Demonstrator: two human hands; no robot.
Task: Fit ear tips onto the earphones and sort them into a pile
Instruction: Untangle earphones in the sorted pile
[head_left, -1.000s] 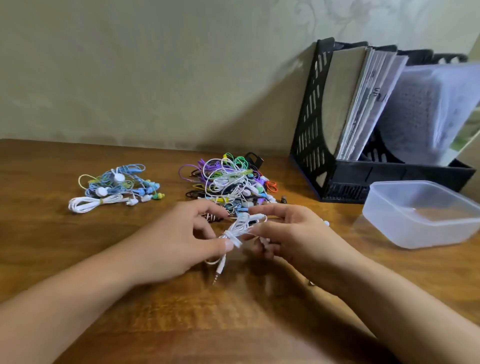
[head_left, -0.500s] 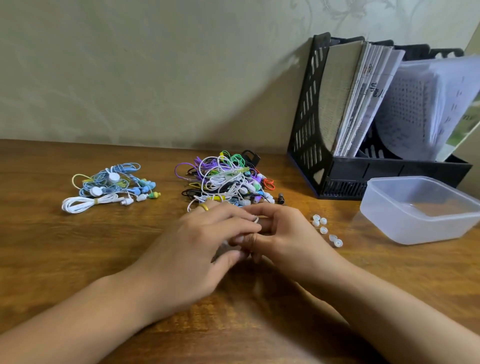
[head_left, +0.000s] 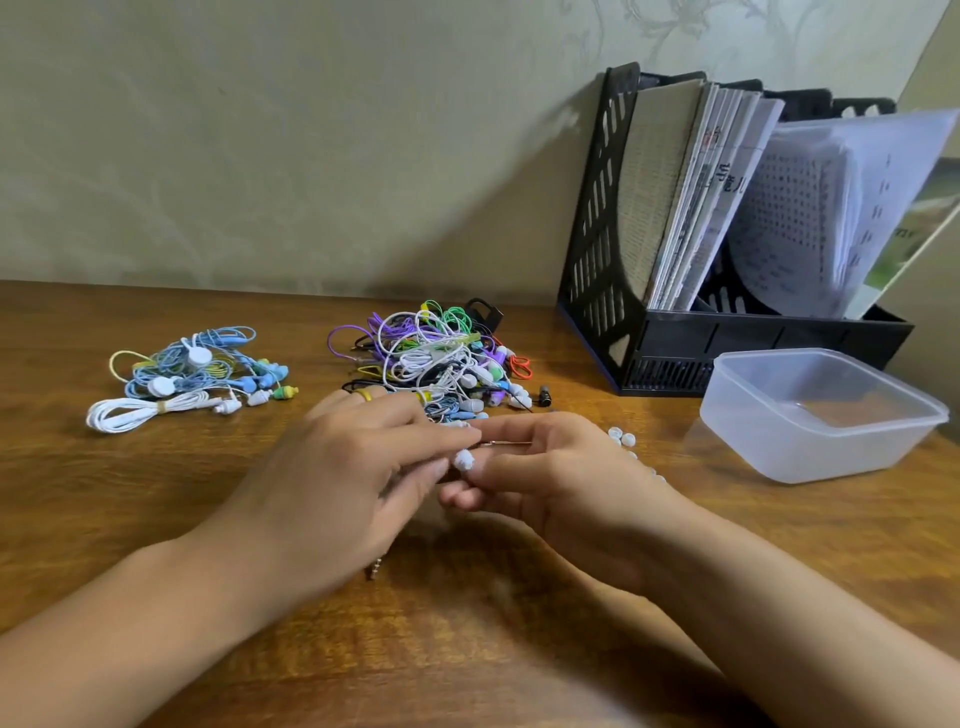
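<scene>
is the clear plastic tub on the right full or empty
Empty, as far as shows: the clear plastic tub stands upright with no lid, and the wooden table shows through its bottom. The loose ear tips lie outside it.

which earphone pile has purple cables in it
The bigger middle pile, just beyond the hands. The smaller left pile holds only blue, white and yellowish cables.

Left hand (head_left: 337, 483) and right hand (head_left: 550, 483) meet over a wooden tabletop (head_left: 156, 493), pinching a white earbud (head_left: 463, 460) between fingertips, a tangled earphone pile (head_left: 436, 364) just behind.
</scene>
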